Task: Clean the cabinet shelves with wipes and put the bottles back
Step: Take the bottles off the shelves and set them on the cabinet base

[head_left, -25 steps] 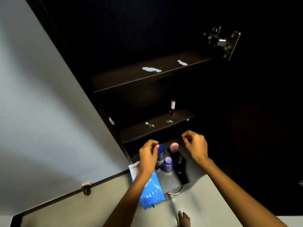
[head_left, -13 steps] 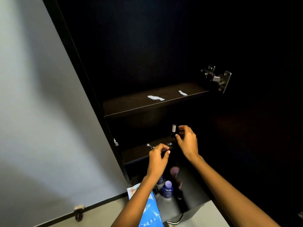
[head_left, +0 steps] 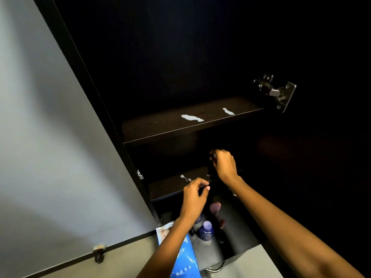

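The dark cabinet has an upper shelf (head_left: 156, 129) with two white smears (head_left: 192, 117) and a lower shelf (head_left: 166, 187) with smaller white spots (head_left: 185, 177). My right hand (head_left: 223, 165) reaches onto the lower shelf, and its fingers curl round a small dark bottle with a pale cap (head_left: 214, 155), which it mostly hides. My left hand (head_left: 193, 197) hovers at the lower shelf's front edge with fingertips curled to the thumb and nothing visible in it. Below stand a blue bottle with a lilac cap (head_left: 206, 230) and a pink-capped item (head_left: 215, 208).
A blue wipes pack (head_left: 185, 259) lies under my left forearm on the grey ledge (head_left: 210, 251). A metal door hinge (head_left: 278, 92) juts out at the upper right. The open grey cabinet door (head_left: 50, 147) fills the left side.
Both hands rose from the bottles on the ledge to the lower shelf. My right hand closed round the small bottle there. The view tilted upward.
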